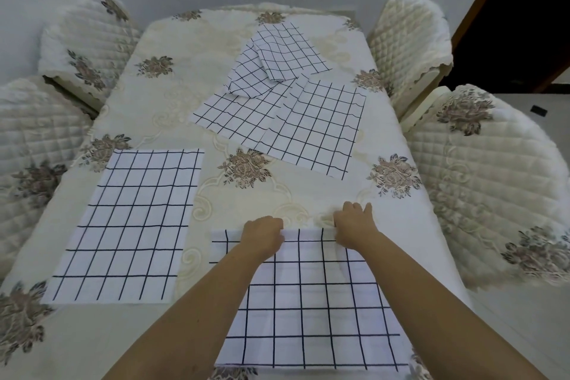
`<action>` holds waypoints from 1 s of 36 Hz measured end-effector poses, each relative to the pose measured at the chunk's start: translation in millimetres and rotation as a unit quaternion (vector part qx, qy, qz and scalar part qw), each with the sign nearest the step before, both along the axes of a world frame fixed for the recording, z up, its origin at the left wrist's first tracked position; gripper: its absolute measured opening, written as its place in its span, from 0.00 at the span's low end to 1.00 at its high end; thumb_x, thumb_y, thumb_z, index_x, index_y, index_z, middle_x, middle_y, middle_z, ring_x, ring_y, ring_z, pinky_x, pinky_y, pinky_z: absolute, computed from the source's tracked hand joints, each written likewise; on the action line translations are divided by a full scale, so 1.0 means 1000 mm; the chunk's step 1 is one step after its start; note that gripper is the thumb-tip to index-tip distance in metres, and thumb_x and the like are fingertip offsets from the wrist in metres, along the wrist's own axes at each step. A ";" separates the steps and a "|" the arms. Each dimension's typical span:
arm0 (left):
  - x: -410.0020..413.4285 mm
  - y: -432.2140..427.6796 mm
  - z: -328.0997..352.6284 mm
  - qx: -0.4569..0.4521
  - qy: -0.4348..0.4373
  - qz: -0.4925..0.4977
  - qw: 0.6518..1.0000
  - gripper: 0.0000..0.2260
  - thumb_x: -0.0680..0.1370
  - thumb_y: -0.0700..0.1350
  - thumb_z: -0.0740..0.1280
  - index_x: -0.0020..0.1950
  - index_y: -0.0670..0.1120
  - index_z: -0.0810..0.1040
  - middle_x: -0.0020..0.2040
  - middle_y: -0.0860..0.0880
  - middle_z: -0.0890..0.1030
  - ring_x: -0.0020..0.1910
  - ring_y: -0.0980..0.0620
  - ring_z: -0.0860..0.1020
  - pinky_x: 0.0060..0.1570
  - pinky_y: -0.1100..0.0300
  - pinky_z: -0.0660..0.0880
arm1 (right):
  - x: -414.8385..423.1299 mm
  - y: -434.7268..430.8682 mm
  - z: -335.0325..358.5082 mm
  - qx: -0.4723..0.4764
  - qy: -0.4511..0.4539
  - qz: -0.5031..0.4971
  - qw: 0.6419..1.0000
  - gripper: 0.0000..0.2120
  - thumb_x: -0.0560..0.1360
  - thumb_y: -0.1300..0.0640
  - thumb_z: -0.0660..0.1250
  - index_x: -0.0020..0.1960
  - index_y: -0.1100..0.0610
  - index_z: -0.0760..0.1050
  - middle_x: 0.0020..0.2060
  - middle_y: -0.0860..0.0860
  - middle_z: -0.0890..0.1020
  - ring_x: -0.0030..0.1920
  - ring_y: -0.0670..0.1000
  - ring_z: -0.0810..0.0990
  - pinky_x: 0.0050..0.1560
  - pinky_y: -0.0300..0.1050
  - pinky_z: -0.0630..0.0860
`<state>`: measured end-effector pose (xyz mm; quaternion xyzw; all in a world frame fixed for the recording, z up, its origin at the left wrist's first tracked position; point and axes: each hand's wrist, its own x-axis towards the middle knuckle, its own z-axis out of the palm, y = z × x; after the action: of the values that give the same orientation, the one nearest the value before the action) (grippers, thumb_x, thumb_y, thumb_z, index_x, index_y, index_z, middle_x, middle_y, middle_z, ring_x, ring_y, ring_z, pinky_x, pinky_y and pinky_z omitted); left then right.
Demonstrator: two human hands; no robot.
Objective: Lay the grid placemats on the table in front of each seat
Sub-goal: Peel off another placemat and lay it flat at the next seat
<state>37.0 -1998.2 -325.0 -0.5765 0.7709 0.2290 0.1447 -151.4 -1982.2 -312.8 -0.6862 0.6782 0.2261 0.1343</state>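
Placemat (308,302) lies flat at the near edge of the bench (308,191), right of centre. Left grip (262,236) and right grip (351,225) both curl onto its far edge, holding the cloth (slight ruck beside the right one). Second placemat (123,225) lies flat to its left, not touching. Heap of placemats (277,102) overlaps mid-bench, further back. Quilted chairs (481,179) stand along both sides.

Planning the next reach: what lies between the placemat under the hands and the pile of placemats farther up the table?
In the head view, only tablecloth with a rose motif lies between placemat and pile.
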 end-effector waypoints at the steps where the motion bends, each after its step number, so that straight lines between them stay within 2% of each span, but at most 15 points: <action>1: 0.000 0.000 0.001 0.010 0.012 0.011 1.000 0.12 0.80 0.45 0.57 0.60 0.42 0.73 0.60 0.44 0.76 0.60 0.44 0.73 0.55 0.56 0.69 | -0.001 -0.001 0.002 -0.006 0.004 0.000 1.000 0.16 0.73 0.64 0.59 0.60 0.59 0.72 0.60 0.57 0.70 0.63 0.58 0.67 0.72 0.62 0.51; 3: -0.001 0.000 0.003 0.039 0.037 0.038 0.998 0.13 0.80 0.46 0.58 0.61 0.41 0.73 0.61 0.43 0.75 0.60 0.44 0.73 0.54 0.57 0.69 | -0.001 -0.001 0.006 -0.073 0.018 0.031 0.997 0.13 0.69 0.64 0.64 0.54 0.61 0.75 0.55 0.59 0.73 0.58 0.59 0.72 0.69 0.65 0.56; 5: -0.005 0.002 0.005 0.075 0.055 0.060 0.994 0.15 0.80 0.46 0.59 0.63 0.40 0.71 0.64 0.42 0.74 0.62 0.44 0.72 0.56 0.58 0.69 | -0.003 -0.004 0.007 -0.166 0.047 0.061 0.983 0.17 0.49 0.64 0.77 0.37 0.63 0.78 0.39 0.60 0.78 0.40 0.60 0.79 0.55 0.70 0.71; 6: -0.007 0.003 0.006 0.092 0.062 0.069 0.991 0.16 0.80 0.46 0.59 0.64 0.40 0.70 0.65 0.42 0.73 0.63 0.44 0.71 0.57 0.58 0.68 | -0.005 -0.003 0.004 -0.206 0.034 0.067 0.976 0.20 0.40 0.67 0.77 0.30 0.62 0.76 0.31 0.59 0.77 0.32 0.59 0.78 0.46 0.70 0.75; 8: -0.012 0.006 0.007 0.118 0.076 0.083 0.987 0.16 0.80 0.46 0.59 0.65 0.39 0.70 0.65 0.42 0.72 0.64 0.44 0.70 0.58 0.59 0.67 | -0.006 -0.002 0.000 -0.224 0.003 0.049 0.973 0.21 0.36 0.70 0.74 0.27 0.62 0.74 0.28 0.58 0.75 0.28 0.59 0.77 0.41 0.69 0.76; 10: -0.017 0.011 0.006 0.129 0.102 0.095 0.982 0.12 0.80 0.45 0.59 0.58 0.39 0.73 0.59 0.43 0.75 0.60 0.45 0.71 0.54 0.59 0.68 | -0.001 -0.002 0.002 -0.241 0.005 0.039 0.970 0.20 0.39 0.70 0.74 0.30 0.62 0.75 0.30 0.59 0.77 0.31 0.60 0.78 0.43 0.69 0.76; 11: -0.019 0.014 0.004 0.135 0.114 0.106 0.979 0.07 0.80 0.44 0.59 0.50 0.42 0.73 0.51 0.46 0.75 0.55 0.46 0.72 0.48 0.60 0.67 | 0.001 -0.001 0.000 -0.241 0.002 0.030 0.970 0.20 0.41 0.70 0.74 0.32 0.63 0.75 0.33 0.60 0.78 0.33 0.60 0.79 0.44 0.68 0.76; 12: -0.021 0.017 0.001 0.136 0.130 0.122 0.975 0.08 0.80 0.43 0.59 0.41 0.45 0.70 0.42 0.50 0.72 0.48 0.49 0.72 0.43 0.60 0.65 | 0.004 0.000 -0.001 -0.230 -0.001 0.017 0.973 0.21 0.43 0.69 0.75 0.34 0.63 0.76 0.35 0.61 0.79 0.37 0.61 0.80 0.45 0.67 0.76; 14: -0.025 0.022 -0.004 0.141 0.168 0.166 0.962 0.15 0.79 0.41 0.59 0.33 0.48 0.60 0.35 0.52 0.64 0.36 0.54 0.66 0.33 0.61 0.61 | 0.008 0.002 -0.006 -0.211 -0.021 -0.004 0.977 0.22 0.46 0.68 0.76 0.39 0.63 0.77 0.40 0.62 0.80 0.42 0.63 0.81 0.46 0.66 0.76; 21: -0.040 0.034 -0.009 0.139 0.273 0.298 0.904 0.17 0.78 0.39 0.60 0.33 0.47 0.56 0.33 0.51 0.59 0.29 0.54 0.58 0.29 0.62 0.54 | 0.019 0.017 -0.027 -0.192 -0.059 -0.022 0.979 0.22 0.47 0.64 0.76 0.41 0.62 0.80 0.45 0.62 0.82 0.44 0.62 0.82 0.41 0.59 0.79; 24: -0.044 0.037 -0.011 0.148 0.312 0.364 0.865 0.12 0.79 0.38 0.59 0.36 0.44 0.62 0.33 0.51 0.60 0.29 0.55 0.58 0.28 0.63 0.55 | 0.021 0.023 -0.033 -0.175 -0.077 -0.024 0.981 0.21 0.52 0.63 0.75 0.45 0.63 0.79 0.47 0.62 0.81 0.46 0.62 0.82 0.40 0.59 0.78; 30: -0.058 0.055 -0.006 0.182 0.356 0.438 0.805 0.04 0.79 0.37 0.58 0.45 0.39 0.70 0.34 0.49 0.68 0.31 0.54 0.67 0.29 0.64 0.63 | 0.025 0.030 -0.029 -0.141 -0.151 -0.029 0.978 0.21 0.73 0.60 0.60 0.66 0.62 0.68 0.67 0.61 0.67 0.66 0.62 0.67 0.61 0.60 0.66; 33: -0.063 0.064 -0.013 0.241 0.388 0.480 0.749 0.09 0.74 0.37 0.62 0.50 0.35 0.77 0.42 0.38 0.80 0.41 0.39 0.80 0.43 0.51 0.79 | 0.025 0.031 -0.025 -0.111 -0.137 -0.017 0.984 0.24 0.77 0.55 0.56 0.72 0.59 0.59 0.72 0.57 0.59 0.71 0.58 0.59 0.66 0.57 0.61; 34: -0.064 0.066 -0.017 0.258 0.389 0.479 0.743 0.08 0.73 0.38 0.63 0.49 0.36 0.78 0.46 0.37 0.81 0.45 0.37 0.81 0.47 0.47 0.79 | 0.025 0.031 -0.024 -0.099 -0.137 -0.015 0.985 0.24 0.78 0.54 0.55 0.72 0.58 0.57 0.73 0.57 0.57 0.72 0.57 0.57 0.68 0.57 0.59; 36: -0.066 0.068 -0.013 0.274 0.363 0.444 0.772 0.06 0.76 0.39 0.61 0.43 0.40 0.76 0.43 0.40 0.79 0.43 0.42 0.78 0.46 0.52 0.76 | 0.026 0.032 -0.023 -0.082 -0.137 -0.012 0.987 0.23 0.79 0.53 0.54 0.73 0.57 0.56 0.74 0.57 0.54 0.73 0.58 0.54 0.69 0.58 0.58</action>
<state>-28.8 -1929.8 -337.6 -0.6647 0.3284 0.6618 -0.1116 -125.1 -1950.5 -335.5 -0.7112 0.6778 0.0718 0.1722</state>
